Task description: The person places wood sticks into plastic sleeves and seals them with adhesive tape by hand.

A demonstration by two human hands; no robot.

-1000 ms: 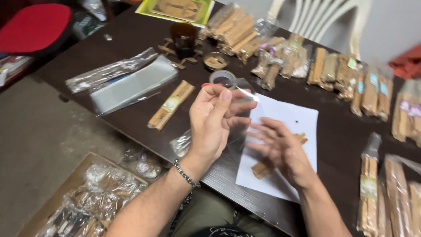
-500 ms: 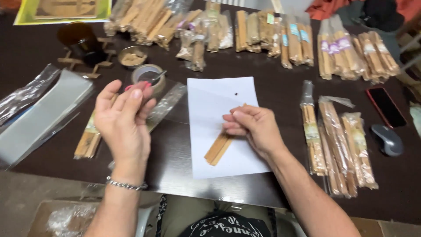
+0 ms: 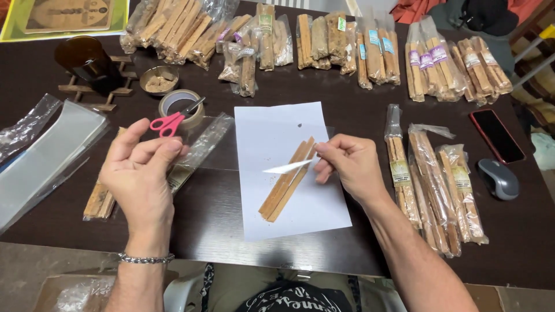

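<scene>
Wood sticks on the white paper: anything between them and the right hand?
Only the clear sleeve that both hands hold stretched above them. The right hand pinches its edge just over the wood sticks; the left hand holds the other end.

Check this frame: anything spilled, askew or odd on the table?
Nothing serious. A small dark speck lies on the white paper, with faint crumbs beside the loose wood sticks. Pink scissors rest across the tape roll rather than on the table. The bagged bundles lie in loose rows.

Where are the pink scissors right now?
In the head view the pink scissors lie on the tape roll, left of the white paper sheet and just above the raised left hand.
</scene>
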